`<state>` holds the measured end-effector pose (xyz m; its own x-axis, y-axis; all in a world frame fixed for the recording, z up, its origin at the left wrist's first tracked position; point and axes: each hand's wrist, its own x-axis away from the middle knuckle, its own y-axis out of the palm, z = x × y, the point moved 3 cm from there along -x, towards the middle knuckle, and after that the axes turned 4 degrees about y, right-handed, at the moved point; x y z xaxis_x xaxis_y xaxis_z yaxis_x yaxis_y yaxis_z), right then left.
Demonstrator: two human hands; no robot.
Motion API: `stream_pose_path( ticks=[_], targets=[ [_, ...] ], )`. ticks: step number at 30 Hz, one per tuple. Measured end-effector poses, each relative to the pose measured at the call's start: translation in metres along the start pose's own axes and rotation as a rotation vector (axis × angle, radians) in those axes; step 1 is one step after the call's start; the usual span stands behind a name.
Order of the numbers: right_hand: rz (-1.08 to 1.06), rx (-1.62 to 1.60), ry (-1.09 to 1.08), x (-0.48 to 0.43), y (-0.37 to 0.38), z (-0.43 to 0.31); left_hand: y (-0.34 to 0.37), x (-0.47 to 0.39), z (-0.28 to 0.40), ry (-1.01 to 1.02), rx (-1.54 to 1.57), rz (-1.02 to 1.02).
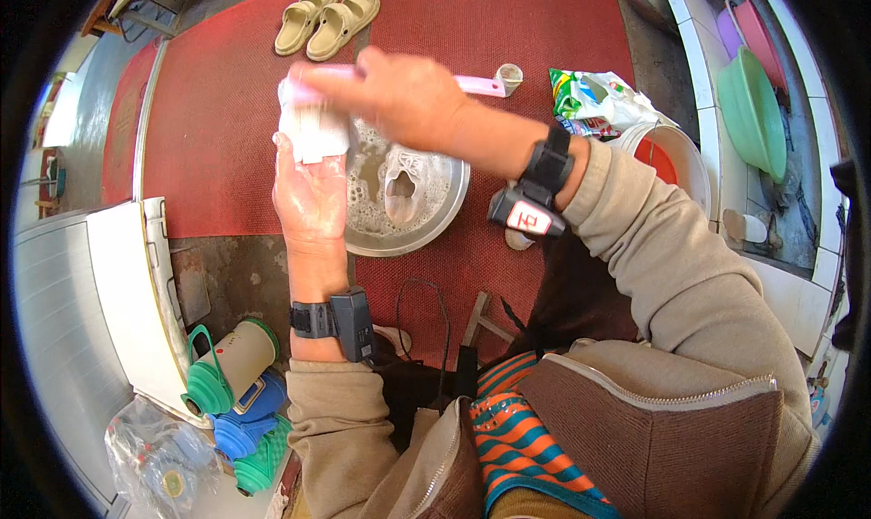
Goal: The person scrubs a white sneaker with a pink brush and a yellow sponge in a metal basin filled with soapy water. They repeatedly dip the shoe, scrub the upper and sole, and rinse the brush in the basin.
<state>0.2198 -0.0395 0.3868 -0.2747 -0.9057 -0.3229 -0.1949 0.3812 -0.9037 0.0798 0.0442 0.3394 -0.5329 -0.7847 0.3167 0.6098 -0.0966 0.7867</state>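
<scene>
My left hand [311,202], wet with suds, holds a white item [316,134] from below, probably a shoe; my other hand partly covers it. My right hand [415,100] grips a brush with a pink handle [480,85] across the item's top. Blur hides the brush head and whether it touches. Just to the right and below stands a round metal basin [408,248] of foamy, murky water. In the water lies a white lace-up shoe [403,202], its opening facing up.
Beige slippers [326,23] rest on the red mat [224,131]. A clear cup [509,77] is near the brush's end. At right are a detergent bag [592,100], a white bucket [697,172] and a green basin [752,114]. Several vacuum flasks [238,359] lie at lower left.
</scene>
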Motion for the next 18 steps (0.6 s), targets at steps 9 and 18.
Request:
stream_pose_path(
  ticks=[9, 18],
  targets=[
    [-0.165, 0.075, -0.017, 0.004, 0.011, -0.001, 0.0, 0.007, -0.015, -0.094, 0.056, -0.057],
    [-0.252, -0.07, -0.129, 0.011, 0.016, -0.016, -0.004, 0.012, -0.015, -0.068, 0.009, -0.012]
  ],
)
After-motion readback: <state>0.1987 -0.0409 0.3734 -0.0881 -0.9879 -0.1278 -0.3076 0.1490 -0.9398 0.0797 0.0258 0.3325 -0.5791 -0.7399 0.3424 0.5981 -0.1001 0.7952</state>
